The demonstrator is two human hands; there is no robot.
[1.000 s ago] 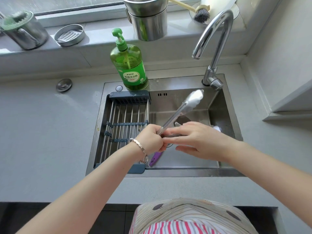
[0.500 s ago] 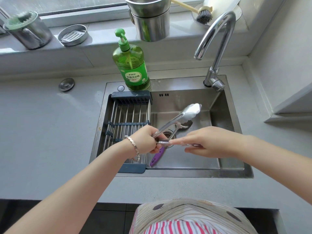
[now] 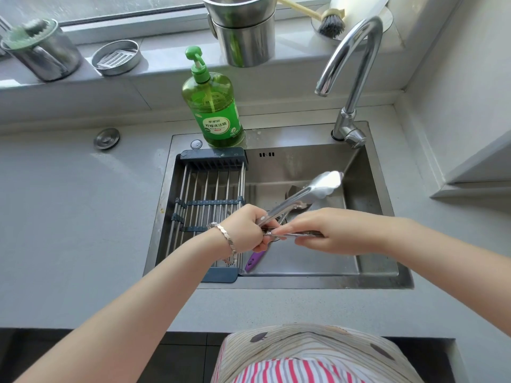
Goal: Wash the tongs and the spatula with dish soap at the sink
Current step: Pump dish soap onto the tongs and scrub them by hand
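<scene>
Over the steel sink point(image 3: 381, 280), my left hand point(image 3: 246, 229) grips the hinge end of the metal tongs point(image 3: 309, 192), whose upper arm points up and right with white foam on its tip. The lower arm of the tongs runs sideways under my right hand point(image 3: 331, 233), whose fingers pinch it. Below my hands lies the spatula, with its purple handle point(image 3: 255, 261) on the sink floor and its metal blade partly hidden. The green dish soap bottle point(image 3: 213, 106) stands upright at the sink's back rim.
A wire drying rack point(image 3: 204, 205) spans the sink's left part. The faucet point(image 3: 351, 67) arches over the back right, with no water running. On the windowsill stand steel pots point(image 3: 243, 31), a brush point(image 3: 330, 23), a small metal dish point(image 3: 116, 58) and a metal cup point(image 3: 41, 53).
My right hand has slid right along the lower arm of the tongs, away from the hinge. The tongs have spread open and tilted lower. My left hand keeps its grip.
</scene>
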